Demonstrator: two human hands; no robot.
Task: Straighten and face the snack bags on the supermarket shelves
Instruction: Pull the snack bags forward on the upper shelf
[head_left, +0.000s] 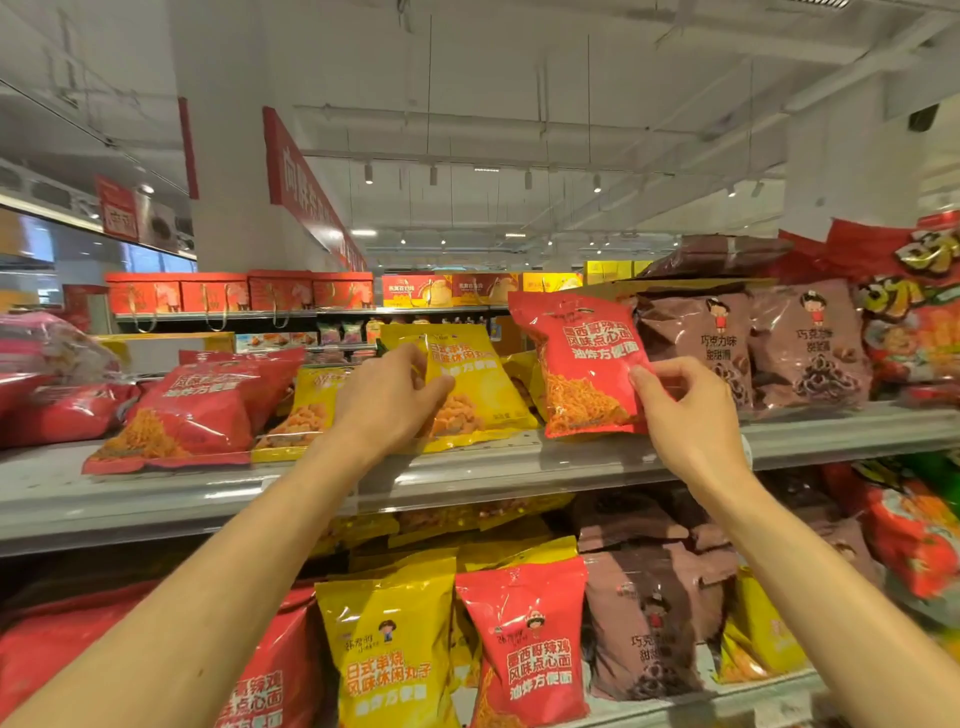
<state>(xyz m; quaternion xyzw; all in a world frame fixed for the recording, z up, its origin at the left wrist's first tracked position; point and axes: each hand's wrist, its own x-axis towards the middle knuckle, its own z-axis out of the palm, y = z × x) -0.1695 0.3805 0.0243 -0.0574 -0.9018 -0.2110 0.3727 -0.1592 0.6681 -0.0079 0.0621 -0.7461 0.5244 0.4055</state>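
On the grey top shelf (467, 467) my left hand (387, 400) grips a yellow snack bag (478, 384) by its left edge; the bag stands upright, face forward. My right hand (685, 410) pinches the lower right corner of a red snack bag (582, 358), held upright and tilted slightly left, its bottom near the shelf's front lip. Another red bag (192, 415) leans back to the left, with a second yellow bag (301, 410) beside it. Brown bags (753, 343) stand to the right of the held red bag.
Large red and orange bags (914, 332) crowd the far right. The lower shelf holds upright yellow (389, 654), red (530, 649) and brown (654, 623) bags. Pink-red bags (47, 374) lie at the far left. Red gift boxes (239, 291) line a distant shelf.
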